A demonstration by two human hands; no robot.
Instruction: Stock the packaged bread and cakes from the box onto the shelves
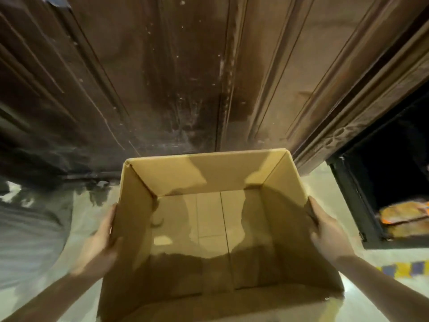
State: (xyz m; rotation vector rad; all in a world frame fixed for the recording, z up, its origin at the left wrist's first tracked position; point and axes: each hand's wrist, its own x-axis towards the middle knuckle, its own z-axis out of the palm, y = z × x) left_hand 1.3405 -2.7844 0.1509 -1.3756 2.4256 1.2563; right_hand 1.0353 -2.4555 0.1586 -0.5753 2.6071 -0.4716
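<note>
Both hands clamp the cardboard box from outside, left hand on its left wall, right hand on its right wall, fingers wrapped at the rims. Between my palms the box shows bare bottom, so stocking looks done; the only packaged bread I see is on the dark shelf just right of my right hand. I'd keep even squeeze, hold it level, and move the empty clear of the shelf front.
</note>
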